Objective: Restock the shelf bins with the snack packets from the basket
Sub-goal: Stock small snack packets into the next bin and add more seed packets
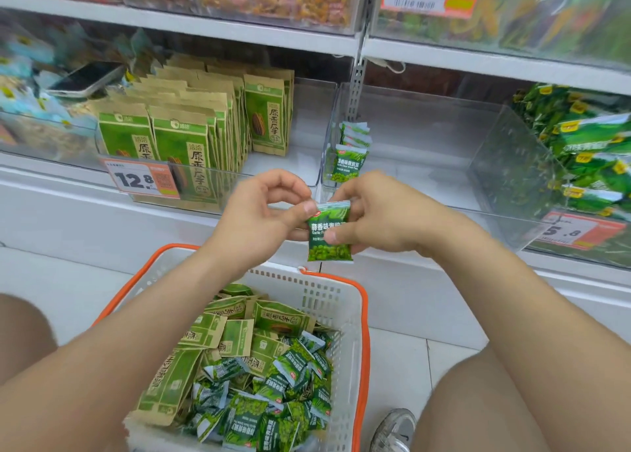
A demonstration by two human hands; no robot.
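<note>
Above the basket, before the lowest shelf, both bare forearms reached forward and met at one small packet [329, 233]. The left hand [259, 212] was turned with its palm facing right, upper fingers loosely curled; its grip pinched the packet's upper left corner between thumb and a finger below. The right hand [379, 212] mirrored it from the other side, thumb laid across the printed front, the other fingers wrapped behind the right edge, so its grip pinched the packet too.

The packet was green with a pale crimped band at the top, white lettering across the middle and a picture of green peas at the bottom. It stood nearly upright, long axis vertical, sealed top upward, print the right way up and facing the camera. It hung in the air between the basket's far rim and the shelf front, touching neither.

On the shelf, from the left, a phone [85, 79] lay on the goods in one bin. Next to it, brown-and-green pouches [181, 151] stood in rows behind a price tag [140, 180] reading 12.8. The middle bin [409, 127] held a few matching small packets [350, 158] upright against its left wall. The right bin [495, 164] was heaped with green bags.

Below, the white basket [362, 315] with its orange rim sat on the floor between the knees. It held larger pouches toward the left and small green packets toward the right, lying every way.
</note>
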